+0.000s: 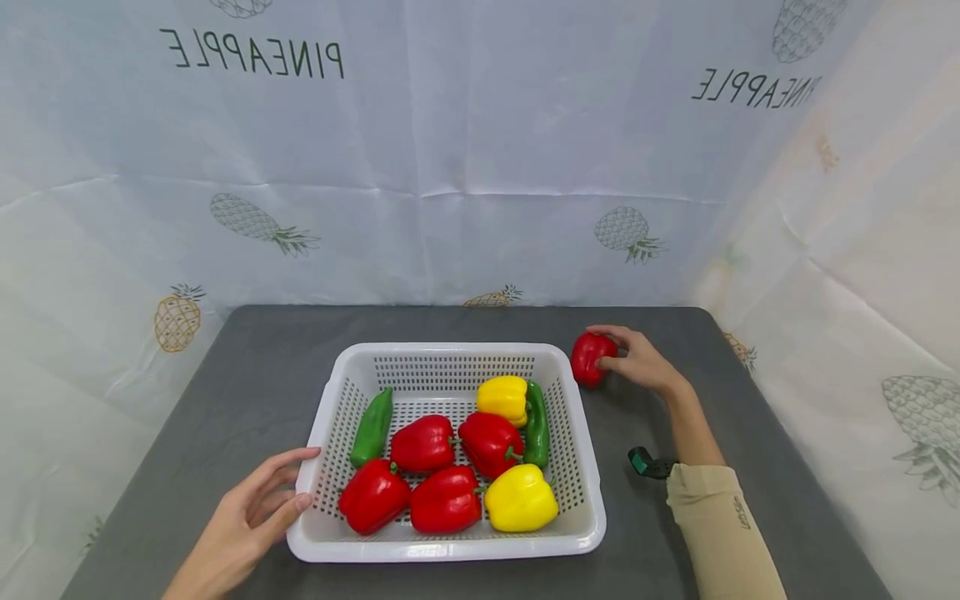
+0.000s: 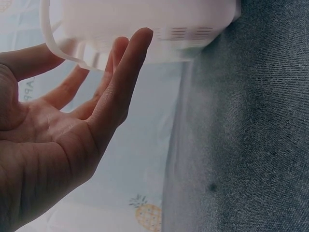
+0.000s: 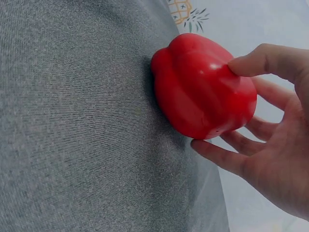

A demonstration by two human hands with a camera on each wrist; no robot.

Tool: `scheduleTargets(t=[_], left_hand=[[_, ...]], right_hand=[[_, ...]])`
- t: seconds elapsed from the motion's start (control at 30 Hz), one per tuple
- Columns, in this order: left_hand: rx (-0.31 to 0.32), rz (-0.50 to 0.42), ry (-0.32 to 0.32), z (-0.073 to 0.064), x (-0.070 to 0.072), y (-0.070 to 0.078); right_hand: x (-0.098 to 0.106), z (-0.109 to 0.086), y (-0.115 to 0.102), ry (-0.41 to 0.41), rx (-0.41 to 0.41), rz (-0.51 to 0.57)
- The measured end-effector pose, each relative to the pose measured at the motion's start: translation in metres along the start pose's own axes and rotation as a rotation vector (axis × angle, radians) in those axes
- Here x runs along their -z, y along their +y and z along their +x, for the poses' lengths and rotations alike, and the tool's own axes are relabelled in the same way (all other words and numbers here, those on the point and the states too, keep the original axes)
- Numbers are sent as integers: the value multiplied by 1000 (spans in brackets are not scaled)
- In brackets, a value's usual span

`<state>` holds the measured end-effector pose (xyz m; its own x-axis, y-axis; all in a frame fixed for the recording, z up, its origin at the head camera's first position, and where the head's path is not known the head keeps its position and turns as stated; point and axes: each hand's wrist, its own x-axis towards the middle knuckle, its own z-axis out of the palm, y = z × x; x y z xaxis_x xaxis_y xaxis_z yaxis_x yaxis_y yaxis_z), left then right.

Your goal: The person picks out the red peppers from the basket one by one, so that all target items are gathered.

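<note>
On the table, right of the basket, my right hand holds a red bell pepper. In the right wrist view the thumb lies on one side of this pepper and the fingers reach round the other; the pepper rests against the grey cloth. My left hand touches the left rim of a white plastic basket with thumb and fingertips, its fingers loosely extended. The left wrist view has these fingers beside the basket wall. Inside lie several red bell peppers, two yellow ones and two long green peppers.
A dark grey cloth covers the table. Behind and beside it hangs a pale curtain with pineapple prints. A black strap-like piece with a green patch sits by the right wrist.
</note>
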<state>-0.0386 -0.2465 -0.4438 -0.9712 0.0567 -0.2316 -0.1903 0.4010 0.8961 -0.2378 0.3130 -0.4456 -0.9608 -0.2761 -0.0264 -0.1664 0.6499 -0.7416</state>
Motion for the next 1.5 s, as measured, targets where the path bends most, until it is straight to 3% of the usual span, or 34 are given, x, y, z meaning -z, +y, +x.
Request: scheduleTargets(t=[0.2, 0.53, 1.1, 1.5], left_hand=[[-55, -20, 4, -1, 1, -3], [-9, 6, 3, 0, 1, 1], [-16, 11, 4, 0, 0, 1], [-8, 4, 9, -1, -1, -1]], right_hand=[[-1, 4, 0, 2, 4, 22], [2, 5, -1, 13, 34, 41], [11, 1, -13, 12, 98, 29], [22, -3, -42, 13, 155, 54]])
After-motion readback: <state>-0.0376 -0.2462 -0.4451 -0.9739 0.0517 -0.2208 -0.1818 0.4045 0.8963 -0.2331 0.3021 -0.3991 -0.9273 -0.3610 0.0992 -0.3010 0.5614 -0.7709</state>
